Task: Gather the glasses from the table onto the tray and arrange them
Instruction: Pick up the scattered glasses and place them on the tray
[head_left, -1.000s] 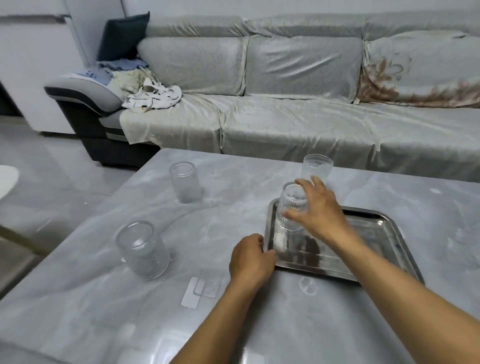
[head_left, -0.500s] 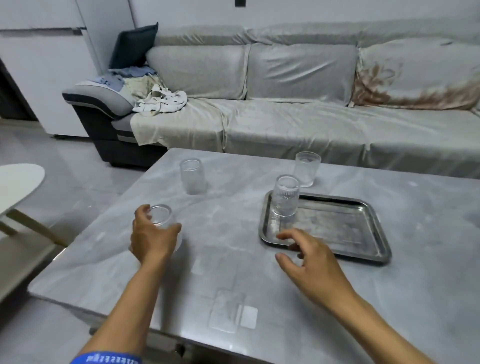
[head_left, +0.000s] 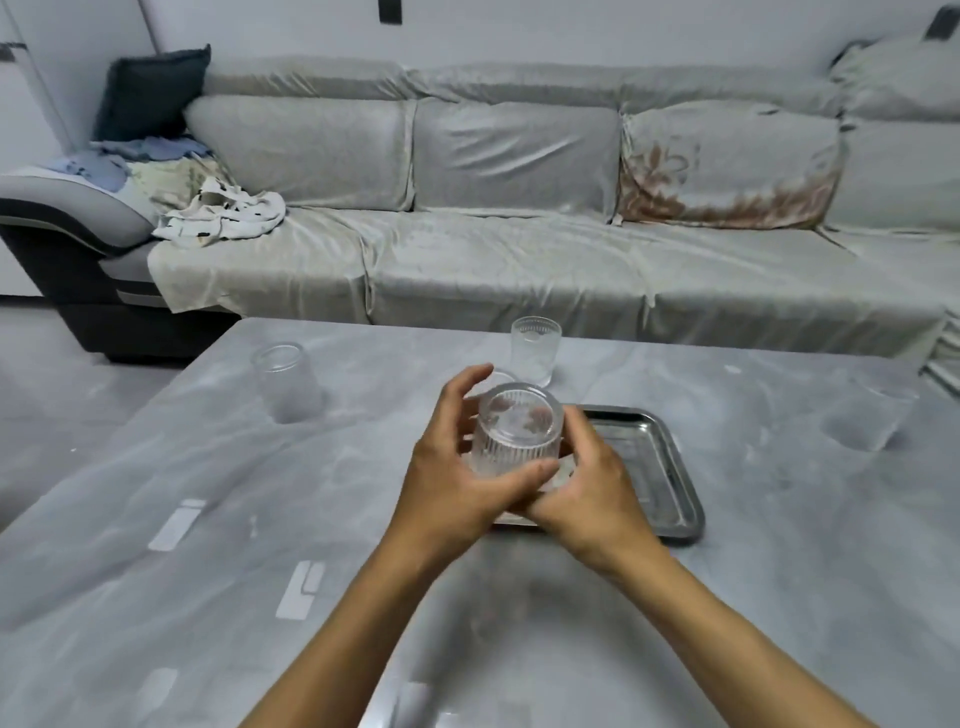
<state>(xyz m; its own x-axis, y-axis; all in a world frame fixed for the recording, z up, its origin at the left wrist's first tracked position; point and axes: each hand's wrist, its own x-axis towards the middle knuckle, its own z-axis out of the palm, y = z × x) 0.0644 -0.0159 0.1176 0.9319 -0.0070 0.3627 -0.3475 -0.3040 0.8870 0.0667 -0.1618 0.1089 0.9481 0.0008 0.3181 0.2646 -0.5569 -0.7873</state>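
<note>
I hold a ribbed clear glass (head_left: 518, 439) between both hands, just above the left part of the steel tray (head_left: 675, 467). My left hand (head_left: 449, 470) wraps its left side with the thumb across the front. My right hand (head_left: 589, 486) cups its right side. The glass seems to have its flat base facing up. Behind my left fingers, the rim of a second glass (head_left: 501, 374) peeks out. A third glass (head_left: 536, 349) stands on the table just behind the tray. Another glass (head_left: 284, 382) stands far left, and one more (head_left: 868, 418) far right.
The grey marble table (head_left: 208, 519) carries light reflections in front of me. A long grey covered sofa (head_left: 519, 249) runs along its far edge, with clothes heaped on its left end. Floor lies to the table's left.
My left hand picked up the near-left glass and carried it right to the tray. My right hand rose from the table to meet it. The camera view shifted right, showing a glass at far right.
</note>
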